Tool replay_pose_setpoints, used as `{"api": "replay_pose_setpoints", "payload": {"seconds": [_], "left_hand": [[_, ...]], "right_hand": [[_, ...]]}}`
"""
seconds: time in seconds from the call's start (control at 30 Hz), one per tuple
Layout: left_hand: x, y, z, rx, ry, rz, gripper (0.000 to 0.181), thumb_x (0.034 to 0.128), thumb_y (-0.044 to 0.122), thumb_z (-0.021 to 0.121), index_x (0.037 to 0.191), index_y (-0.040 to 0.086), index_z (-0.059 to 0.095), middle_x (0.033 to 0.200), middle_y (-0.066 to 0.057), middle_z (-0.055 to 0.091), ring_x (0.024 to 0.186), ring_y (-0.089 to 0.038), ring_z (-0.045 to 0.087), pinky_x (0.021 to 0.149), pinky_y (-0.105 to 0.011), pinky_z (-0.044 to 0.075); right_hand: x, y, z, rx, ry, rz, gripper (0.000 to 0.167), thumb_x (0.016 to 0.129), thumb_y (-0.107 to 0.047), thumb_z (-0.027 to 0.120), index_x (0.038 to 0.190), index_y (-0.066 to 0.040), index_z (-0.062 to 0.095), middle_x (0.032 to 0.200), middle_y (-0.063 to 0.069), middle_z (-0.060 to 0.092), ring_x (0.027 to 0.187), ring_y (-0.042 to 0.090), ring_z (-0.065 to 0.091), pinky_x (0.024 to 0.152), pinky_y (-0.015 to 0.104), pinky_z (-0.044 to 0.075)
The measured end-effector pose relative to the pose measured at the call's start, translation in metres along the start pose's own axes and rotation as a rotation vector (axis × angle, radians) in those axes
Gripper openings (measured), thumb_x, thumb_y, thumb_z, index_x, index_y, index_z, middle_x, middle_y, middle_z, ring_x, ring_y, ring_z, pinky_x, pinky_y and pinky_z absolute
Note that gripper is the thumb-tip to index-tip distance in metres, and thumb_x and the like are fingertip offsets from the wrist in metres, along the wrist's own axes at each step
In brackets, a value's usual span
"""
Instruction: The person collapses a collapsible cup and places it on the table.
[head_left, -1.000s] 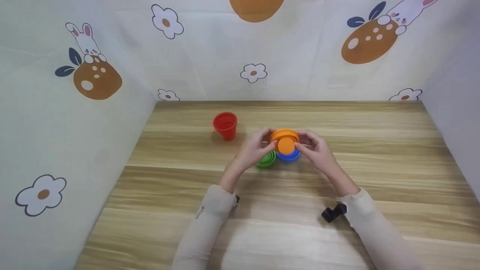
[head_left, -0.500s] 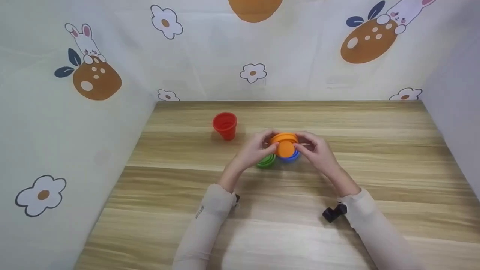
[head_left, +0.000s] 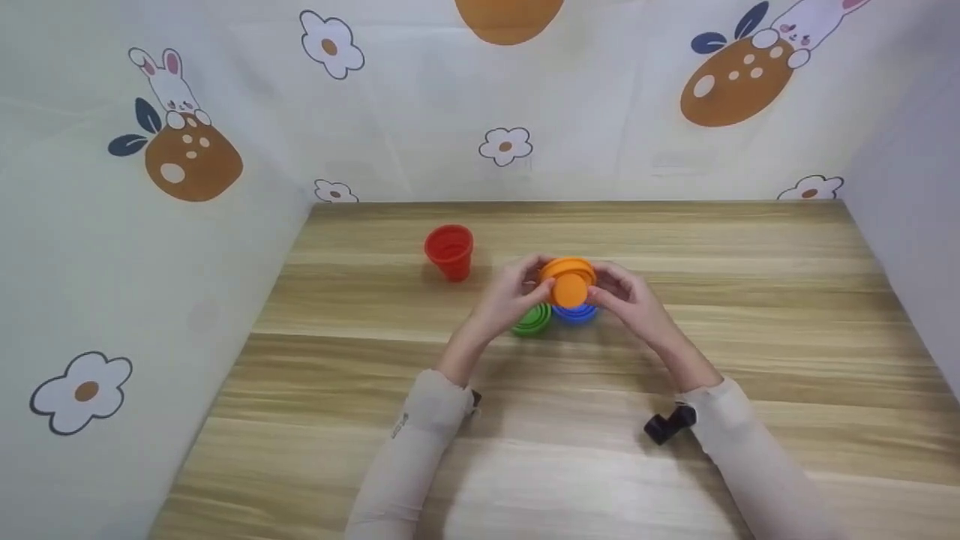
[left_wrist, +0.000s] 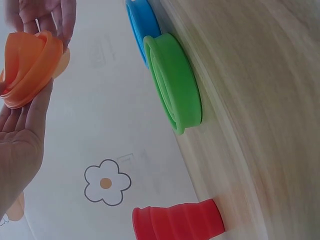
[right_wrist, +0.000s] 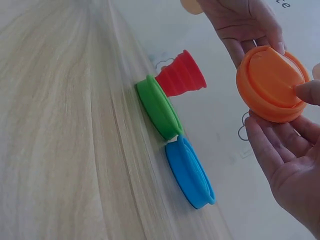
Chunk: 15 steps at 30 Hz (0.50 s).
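Both hands hold an orange collapsible cup [head_left: 570, 290] above the table, its round base turned toward the head camera. My left hand [head_left: 515, 294] grips its left side, thumb on the base and fingers behind the rim. On the right side my right hand [head_left: 624, 298] grips it likewise. In the right wrist view the orange cup [right_wrist: 272, 82] looks partly folded, its base tilted within the rings. Below it on the table lie a flattened green collapsible cup [head_left: 532, 319] and a flattened blue one [head_left: 576, 312], side by side. The hands partly cover both in the head view.
A red collapsible cup [head_left: 451, 253] stands extended and upright on the wooden table [head_left: 360, 420], to the left of the hands. A patterned cloth wall [head_left: 420, 97] rises behind the table, with more walls at left and right.
The hands and orange cup dipped slightly, then rose back. The cup's base tilts a little differently between frames. The red, green and blue cups stay in place.
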<state>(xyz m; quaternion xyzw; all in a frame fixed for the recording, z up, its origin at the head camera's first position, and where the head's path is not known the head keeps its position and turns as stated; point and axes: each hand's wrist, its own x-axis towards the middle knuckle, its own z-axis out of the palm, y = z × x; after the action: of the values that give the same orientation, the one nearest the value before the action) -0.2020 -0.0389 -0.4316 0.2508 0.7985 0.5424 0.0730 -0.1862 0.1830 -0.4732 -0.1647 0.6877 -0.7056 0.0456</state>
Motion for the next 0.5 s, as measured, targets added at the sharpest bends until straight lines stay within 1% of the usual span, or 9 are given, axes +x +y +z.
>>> {"api": "replay_pose_setpoints", "payload": {"seconds": [0.07, 0.2, 0.27, 0.37, 0.43, 0.5], "left_hand": [[0.0, 0.0001, 0.0006, -0.006, 0.001, 0.012, 0.031, 0.0986, 0.005, 0.058, 0.128, -0.004, 0.058, 0.126, -0.02, 0.065, 0.116, -0.029, 0.065, 0.095, -0.03, 0.058], [0.0, -0.0002, 0.0015, -0.012, -0.006, 0.026, 0.031, 0.0986, 0.005, 0.058, 0.129, -0.004, 0.057, 0.126, -0.02, 0.064, 0.114, -0.028, 0.065, 0.095, -0.029, 0.058], [-0.0002, 0.0001, 0.0018, -0.018, -0.015, 0.018, 0.032, 0.0986, 0.006, 0.059, 0.13, -0.002, 0.057, 0.126, -0.018, 0.064, 0.113, -0.027, 0.065, 0.095, -0.029, 0.058], [-0.0003, 0.0006, 0.0021, -0.016, -0.031, -0.009, 0.034, 0.0986, 0.01, 0.06, 0.131, 0.002, 0.056, 0.128, -0.015, 0.064, 0.114, -0.024, 0.064, 0.097, -0.028, 0.057], [0.0, 0.0011, 0.0022, -0.004, -0.049, -0.02, 0.035, 0.0983, 0.013, 0.061, 0.131, 0.003, 0.056, 0.128, -0.014, 0.063, 0.113, -0.023, 0.063, 0.098, -0.028, 0.056], [0.0006, 0.0013, 0.0022, 0.025, -0.07, -0.021, 0.036, 0.0978, 0.016, 0.063, 0.131, 0.003, 0.057, 0.127, -0.014, 0.063, 0.112, -0.023, 0.063, 0.098, -0.028, 0.056]], "right_hand": [[0.0003, 0.001, -0.0002, 0.012, -0.006, 0.001, 0.039, 0.097, 0.003, 0.055, 0.133, 0.016, 0.047, 0.113, -0.011, 0.067, 0.106, 0.005, 0.066, 0.088, 0.021, 0.058], [0.0012, 0.0013, 0.0006, -0.046, 0.032, -0.009, 0.038, 0.095, 0.004, 0.058, 0.13, 0.017, 0.05, 0.109, -0.013, 0.067, 0.104, 0.001, 0.065, 0.087, 0.017, 0.057], [0.0016, 0.0006, 0.0014, -0.078, 0.059, -0.008, 0.037, 0.094, 0.004, 0.058, 0.128, 0.017, 0.051, 0.107, -0.013, 0.068, 0.103, -0.001, 0.065, 0.087, 0.015, 0.056], [0.0016, -0.0009, 0.0027, -0.112, 0.094, -0.008, 0.035, 0.093, 0.005, 0.059, 0.126, 0.017, 0.054, 0.105, -0.014, 0.068, 0.1, -0.002, 0.065, 0.087, 0.014, 0.055], [0.0015, -0.0022, 0.0036, -0.138, 0.105, -0.019, 0.033, 0.093, 0.006, 0.06, 0.124, 0.016, 0.056, 0.104, -0.01, 0.069, 0.099, -0.001, 0.065, 0.087, 0.014, 0.055], [0.0013, -0.0031, 0.0041, -0.178, 0.104, -0.033, 0.031, 0.093, 0.006, 0.061, 0.122, 0.014, 0.059, 0.105, -0.003, 0.07, 0.097, 0.0, 0.065, 0.087, 0.015, 0.056]]}}
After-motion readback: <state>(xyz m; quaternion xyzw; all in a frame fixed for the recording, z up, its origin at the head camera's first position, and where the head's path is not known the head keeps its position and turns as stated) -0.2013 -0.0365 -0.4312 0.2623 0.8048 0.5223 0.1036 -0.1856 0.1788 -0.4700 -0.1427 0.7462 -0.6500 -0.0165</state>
